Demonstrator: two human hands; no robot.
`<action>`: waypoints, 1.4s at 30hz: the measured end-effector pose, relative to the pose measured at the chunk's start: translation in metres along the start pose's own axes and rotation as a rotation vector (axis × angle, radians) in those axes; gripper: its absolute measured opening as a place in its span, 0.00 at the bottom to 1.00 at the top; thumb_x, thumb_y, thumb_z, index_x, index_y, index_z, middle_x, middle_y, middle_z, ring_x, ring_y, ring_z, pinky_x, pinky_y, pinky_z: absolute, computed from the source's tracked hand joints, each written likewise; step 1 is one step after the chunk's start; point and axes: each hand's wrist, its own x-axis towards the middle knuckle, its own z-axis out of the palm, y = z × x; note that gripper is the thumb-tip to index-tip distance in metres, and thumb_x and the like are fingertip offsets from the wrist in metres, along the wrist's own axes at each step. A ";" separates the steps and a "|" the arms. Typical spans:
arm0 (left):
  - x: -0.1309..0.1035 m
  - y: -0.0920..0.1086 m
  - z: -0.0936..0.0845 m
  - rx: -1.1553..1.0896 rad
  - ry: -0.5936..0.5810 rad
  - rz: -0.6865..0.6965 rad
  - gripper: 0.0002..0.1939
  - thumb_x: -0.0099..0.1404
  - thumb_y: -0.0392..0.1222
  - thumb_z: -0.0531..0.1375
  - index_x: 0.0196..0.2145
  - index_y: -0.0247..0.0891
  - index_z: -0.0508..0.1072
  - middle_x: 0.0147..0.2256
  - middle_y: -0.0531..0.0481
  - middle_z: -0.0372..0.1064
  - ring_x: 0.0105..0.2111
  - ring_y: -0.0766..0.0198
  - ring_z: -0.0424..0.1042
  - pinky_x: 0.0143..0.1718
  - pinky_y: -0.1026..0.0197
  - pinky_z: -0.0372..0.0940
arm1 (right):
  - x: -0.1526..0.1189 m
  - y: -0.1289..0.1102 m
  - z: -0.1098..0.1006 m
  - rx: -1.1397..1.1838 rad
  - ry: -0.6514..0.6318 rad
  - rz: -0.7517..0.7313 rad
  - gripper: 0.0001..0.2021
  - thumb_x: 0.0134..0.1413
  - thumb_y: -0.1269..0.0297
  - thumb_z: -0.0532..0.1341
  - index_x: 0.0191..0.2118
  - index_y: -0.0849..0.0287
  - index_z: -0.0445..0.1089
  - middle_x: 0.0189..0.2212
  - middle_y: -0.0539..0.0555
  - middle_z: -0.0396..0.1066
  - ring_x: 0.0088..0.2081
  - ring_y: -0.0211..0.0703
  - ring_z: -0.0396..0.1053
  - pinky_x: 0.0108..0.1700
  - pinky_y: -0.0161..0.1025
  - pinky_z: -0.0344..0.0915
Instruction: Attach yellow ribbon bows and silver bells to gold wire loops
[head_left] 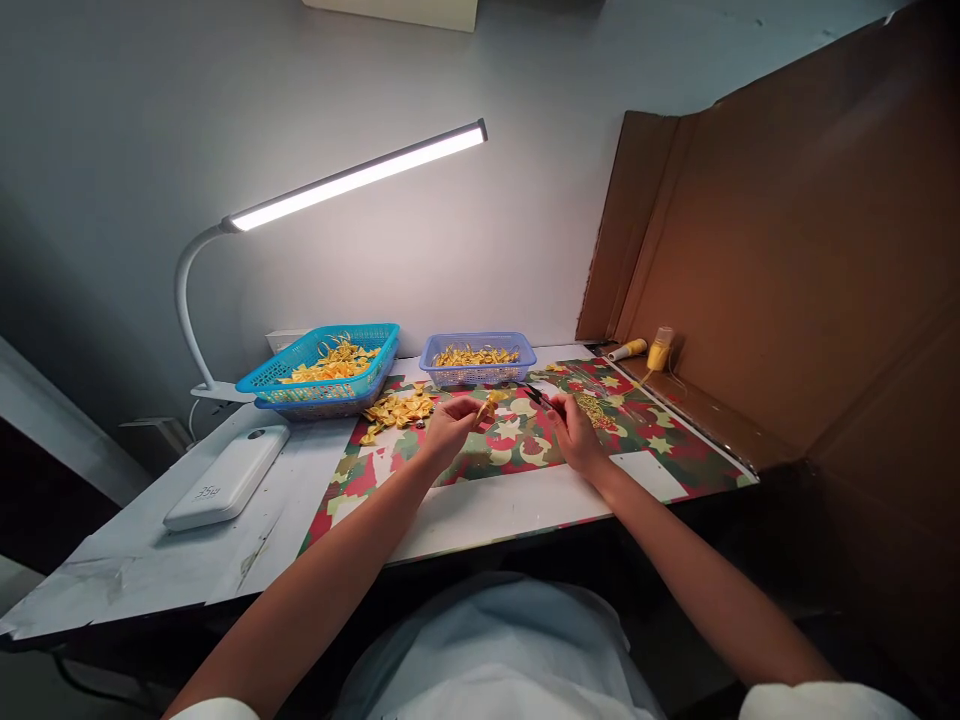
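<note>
My left hand (448, 430) pinches a small yellow ribbon piece (491, 402) between thumb and fingers, just above the patterned mat (536, 448). Closed around a slim black tool (535, 395), my right hand (576, 436) points its tip left toward the ribbon piece; it looks like tweezers, but the exact kind is too small to tell. A loose pile of yellow ribbon pieces (401, 410) lies left of my left hand. Beside my right hand, tiny gold-coloured bits (595, 408) are heaped on the mat.
At the back stand a teal basket (319, 385) and a purple basket (478, 375), both holding yellow pieces. A lit lamp (360, 178) arches overhead. A white power bank (229, 478) lies left. Cardboard (787, 250) walls the right side, near a small yellow-filled bottle (660, 350).
</note>
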 end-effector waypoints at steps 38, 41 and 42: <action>-0.009 -0.011 0.011 0.242 -0.079 0.159 0.11 0.54 0.48 0.65 0.24 0.37 0.78 0.26 0.48 0.75 0.25 0.64 0.70 0.28 0.64 0.65 | -0.010 -0.027 -0.001 -0.104 -0.167 -0.112 0.05 0.63 0.64 0.50 0.41 0.57 0.60 0.31 0.55 0.71 0.31 0.46 0.70 0.33 0.39 0.63; -0.008 -0.012 0.011 0.254 -0.077 0.150 0.11 0.54 0.48 0.65 0.24 0.37 0.78 0.25 0.48 0.75 0.25 0.65 0.70 0.27 0.64 0.65 | -0.010 -0.027 0.000 -0.097 -0.172 -0.099 0.05 0.63 0.64 0.49 0.40 0.56 0.60 0.31 0.55 0.71 0.30 0.45 0.70 0.32 0.38 0.63; -0.008 -0.012 0.010 0.259 -0.075 0.146 0.11 0.55 0.48 0.65 0.24 0.37 0.78 0.25 0.48 0.75 0.25 0.65 0.70 0.27 0.64 0.64 | -0.010 -0.027 0.000 -0.095 -0.173 -0.094 0.05 0.63 0.64 0.49 0.40 0.56 0.60 0.30 0.55 0.71 0.29 0.45 0.69 0.32 0.38 0.62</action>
